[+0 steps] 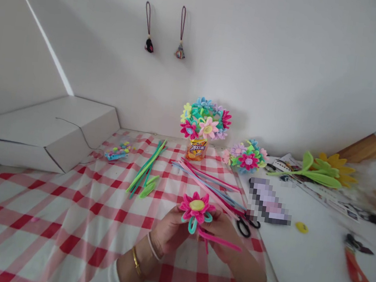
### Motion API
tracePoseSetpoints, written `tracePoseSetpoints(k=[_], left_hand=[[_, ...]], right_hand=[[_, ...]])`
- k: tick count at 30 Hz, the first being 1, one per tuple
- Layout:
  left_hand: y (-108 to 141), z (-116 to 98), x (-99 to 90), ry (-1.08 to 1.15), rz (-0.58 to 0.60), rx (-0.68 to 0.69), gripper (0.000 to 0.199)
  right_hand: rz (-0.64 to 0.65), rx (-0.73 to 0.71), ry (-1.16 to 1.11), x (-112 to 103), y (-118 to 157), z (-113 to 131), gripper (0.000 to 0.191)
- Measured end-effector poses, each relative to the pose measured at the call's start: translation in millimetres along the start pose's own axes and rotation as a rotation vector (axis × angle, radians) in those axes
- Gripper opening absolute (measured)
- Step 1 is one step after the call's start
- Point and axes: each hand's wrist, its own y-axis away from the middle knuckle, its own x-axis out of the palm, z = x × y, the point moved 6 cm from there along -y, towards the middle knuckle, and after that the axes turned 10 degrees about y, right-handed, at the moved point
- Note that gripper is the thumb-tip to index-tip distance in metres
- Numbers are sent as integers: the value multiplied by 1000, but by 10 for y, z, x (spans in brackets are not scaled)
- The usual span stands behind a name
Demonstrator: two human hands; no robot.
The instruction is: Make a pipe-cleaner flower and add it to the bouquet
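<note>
Between my two hands is a pipe cleaner flower (189, 202) with deep pink petals, a yellow centre and teal loops below the petals. My left hand (173, 231) closes on it from the left, and my right hand (219, 230) from the right. Loose pink pipe cleaner ends (221, 242) stick out under the flower toward the right. Most of my fingertips are hidden behind the petals. Just beyond my right hand lie black-handled scissors (243, 227) and a bundle of pink, red and blue-grey pipe cleaners (207, 187).
A bouquet (208, 127) stands in an orange container (196, 150); more flowers (248, 160) lie to its right. Green pipe cleaners (148, 163) and a white box (82, 122) are at left. Right are a blurred phone (268, 200), orange-handled pliers (355, 265) and a yellow sunflower (341, 169).
</note>
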Motion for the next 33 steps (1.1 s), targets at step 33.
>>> tracePoseSetpoints(k=[33], left_hand=[[12,-160,-112,-207,-239,320,16]], right_hand=[[-378,-354,223,-246,-59,63,14]])
